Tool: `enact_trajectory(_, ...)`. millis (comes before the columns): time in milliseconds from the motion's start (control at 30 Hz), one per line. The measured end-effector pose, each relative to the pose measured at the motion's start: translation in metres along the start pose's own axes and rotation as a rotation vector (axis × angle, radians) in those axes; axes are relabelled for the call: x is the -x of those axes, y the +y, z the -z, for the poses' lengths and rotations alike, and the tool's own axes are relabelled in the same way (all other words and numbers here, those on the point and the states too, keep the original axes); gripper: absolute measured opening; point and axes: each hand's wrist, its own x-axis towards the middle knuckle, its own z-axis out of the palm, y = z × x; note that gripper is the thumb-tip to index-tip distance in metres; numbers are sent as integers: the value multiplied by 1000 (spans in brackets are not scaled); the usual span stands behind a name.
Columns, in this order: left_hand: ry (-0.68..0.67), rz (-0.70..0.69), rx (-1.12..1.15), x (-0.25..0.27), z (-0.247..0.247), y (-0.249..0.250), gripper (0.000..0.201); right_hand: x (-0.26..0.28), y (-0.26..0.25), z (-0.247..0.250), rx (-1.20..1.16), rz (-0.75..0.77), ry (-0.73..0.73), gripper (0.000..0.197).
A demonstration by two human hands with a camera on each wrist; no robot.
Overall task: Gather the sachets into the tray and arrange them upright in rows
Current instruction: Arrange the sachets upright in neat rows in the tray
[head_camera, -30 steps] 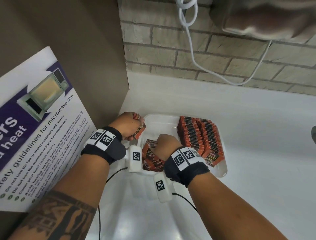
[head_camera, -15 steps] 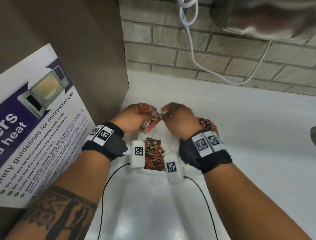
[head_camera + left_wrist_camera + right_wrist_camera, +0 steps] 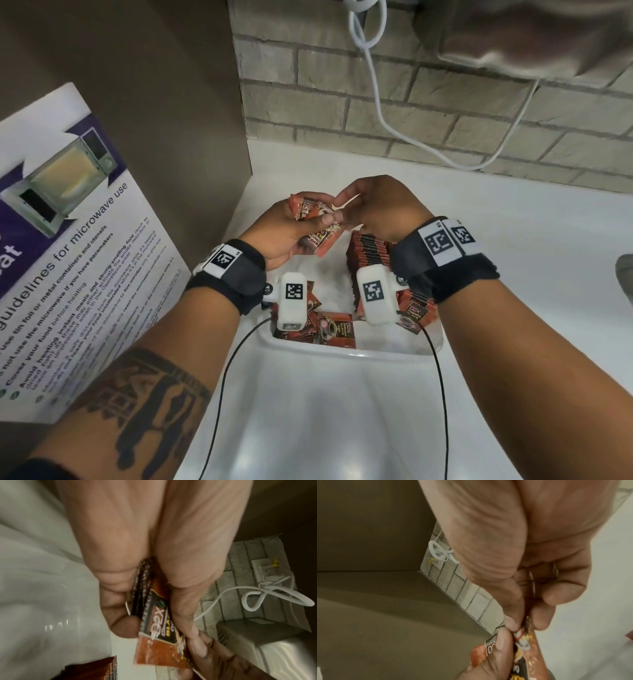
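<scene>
Orange-and-black coffee sachets are what I am handling. My left hand [image 3: 303,228] grips a small bunch of sachets [image 3: 317,236] above the far left of the white tray [image 3: 342,354]. From the left wrist view the bunch [image 3: 154,622] sits edge-on between thumb and fingers. My right hand [image 3: 344,210] meets it and pinches the top of one sachet [image 3: 528,643] against the bunch. Two rows of upright sachets [image 3: 368,253] stand along the tray's right side, partly hidden by my right wrist. Several loose sachets [image 3: 337,330] lie flat at the tray's near end.
A microwave safety poster [image 3: 68,246] leans on the brown panel [image 3: 154,102] at the left. Behind the tray is a brick wall [image 3: 445,113] with a white cable [image 3: 382,113] hanging from an appliance [image 3: 531,37]. White counter [image 3: 531,260] extends right.
My right hand has come up from the loose sachets in the tray and joined the left hand. The left hand has lifted its bunch slightly and turned it towards the right hand.
</scene>
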Motion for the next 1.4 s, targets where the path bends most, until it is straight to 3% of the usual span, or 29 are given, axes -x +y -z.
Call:
enact_trajectory(400, -45, 18, -41, -8, 2, -11, 45, -26, 11, 2, 167, 106, 15, 9)
enact_trajectory(567, 45, -12, -31, -9, 3, -12, 38, -24, 8, 3, 191, 105, 38, 13)
enact_trajectory(633, 106, -55, 21, -10, 4, -10, 38, -21, 8, 8, 246, 44, -28, 12)
enact_trajectory(733, 171, -99, 47, -11, 6, -8, 35, -8, 3, 7, 254, -111, -310, 4)
enact_trajectory(767, 167, -103, 12, -11, 5, -7, 36, -8, 4, 5, 357, -74, -321, 11)
enact_trajectory(800, 152, -104, -35, -12, 4, -6, 38, -9, 5, 4, 436, -1, -261, 20)
enact_trajectory(867, 127, -104, -143, -12, 1, -6, 39, -11, 5, 5, 365, 140, -97, 36)
enact_trajectory(933, 126, -107, -196, -12, -1, -5, 38, -11, 3, 7, 254, 195, -32, 33)
enact_trajectory(1067, 136, -111, -183, -9, -5, -5, 41, -10, 8, 8, 271, 210, -23, 14)
enact_trajectory(1267, 148, -145, -303, -7, -7, 0, 39, -12, 3, 13, 444, 205, -72, 5)
enact_trajectory(1400, 136, -140, -427, -7, -8, 2, 50, -15, 1, 18, 389, 192, -33, 9)
